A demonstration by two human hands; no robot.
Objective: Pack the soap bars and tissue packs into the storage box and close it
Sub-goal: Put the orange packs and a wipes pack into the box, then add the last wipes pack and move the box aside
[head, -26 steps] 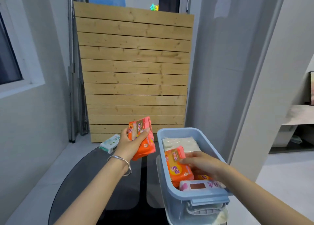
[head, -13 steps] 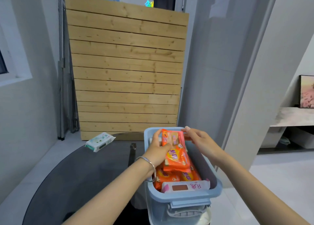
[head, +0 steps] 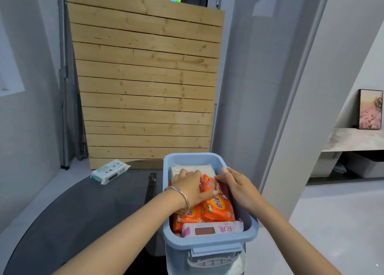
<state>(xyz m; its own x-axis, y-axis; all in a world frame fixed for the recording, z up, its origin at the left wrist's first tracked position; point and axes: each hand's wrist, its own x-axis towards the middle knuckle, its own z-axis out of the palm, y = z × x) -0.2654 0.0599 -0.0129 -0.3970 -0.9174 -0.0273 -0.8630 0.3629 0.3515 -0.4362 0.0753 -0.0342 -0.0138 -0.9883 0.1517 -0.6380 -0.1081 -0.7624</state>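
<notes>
Now both hands pinch glossy orange soap pack (head: pixel 218 204) inside blue storage box (head: pixel 209 238): left hand (head: pixel 192 188), right hand (head: pixel 236 184).

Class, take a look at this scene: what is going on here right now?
A person is packing a blue storage box on a dark table. Both hands, left hand and right hand, press an orange soap pack down among others inside. A pink tissue pack sits at the near end. One green-and-white pack remains on the table; no lid is on.
</notes>
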